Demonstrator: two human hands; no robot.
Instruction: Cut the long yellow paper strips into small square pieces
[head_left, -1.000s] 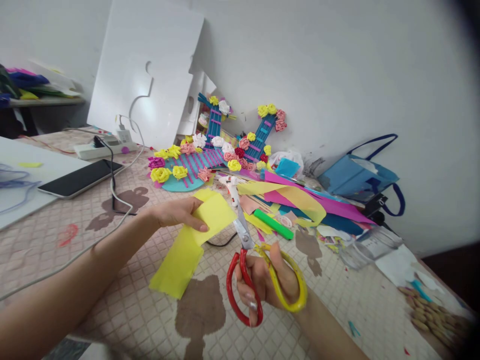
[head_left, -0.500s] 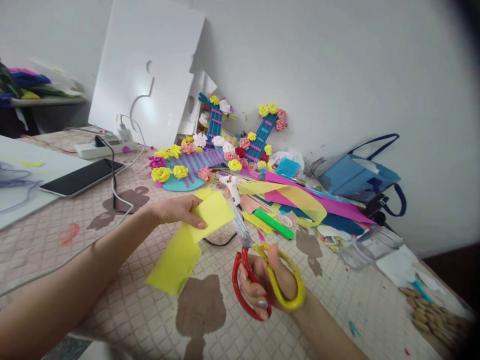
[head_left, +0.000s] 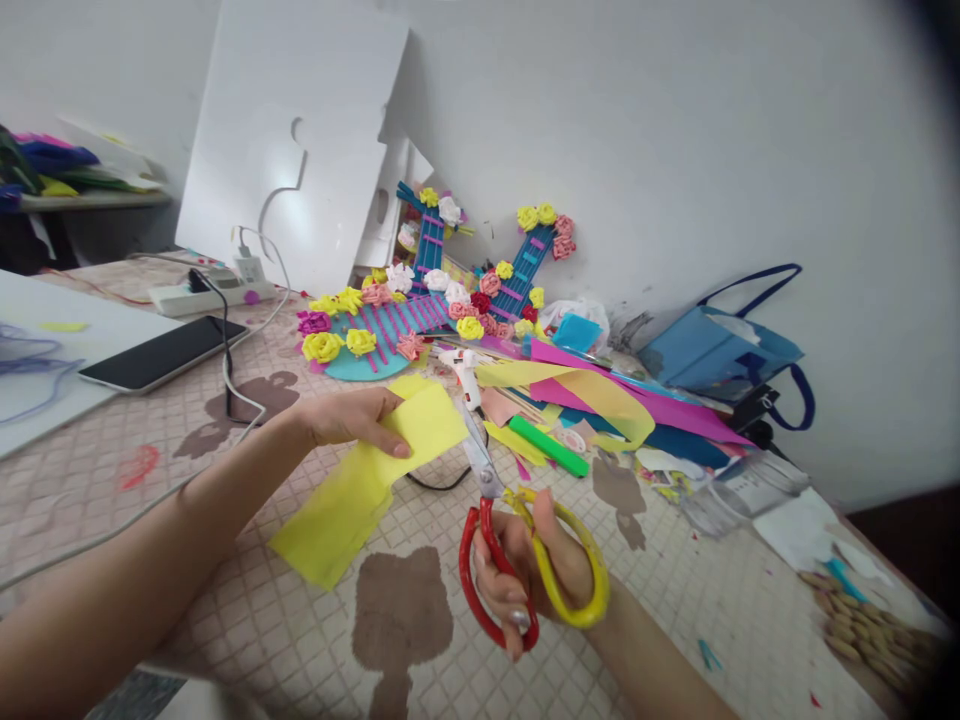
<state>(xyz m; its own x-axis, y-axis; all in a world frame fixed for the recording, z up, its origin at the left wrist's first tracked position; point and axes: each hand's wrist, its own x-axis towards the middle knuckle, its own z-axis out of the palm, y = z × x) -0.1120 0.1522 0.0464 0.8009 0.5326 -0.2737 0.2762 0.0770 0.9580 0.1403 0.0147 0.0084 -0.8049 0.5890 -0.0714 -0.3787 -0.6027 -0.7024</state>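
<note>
My left hand (head_left: 346,417) pinches a strip of yellow paper (head_left: 367,478) above the table, its loose end hanging toward the lower left. My right hand (head_left: 529,570) grips scissors (head_left: 517,545) with one red and one yellow handle loop. The blades (head_left: 475,447) point up and away, at the right edge of the paper. Fingers sit inside both loops.
Behind lie a glue gun (head_left: 463,372), a green marker (head_left: 549,446), pink, yellow and blue paper sheets (head_left: 600,398) and a blue craft piece with paper roses (head_left: 420,310). A phone (head_left: 161,353), cable (head_left: 232,392) and power strip (head_left: 206,293) sit left; a blue bag (head_left: 716,350) right.
The scissor handles have closed somewhat and the blades stay at the paper's edge. The hanging end of the yellow paper has swung further left and lower.
</note>
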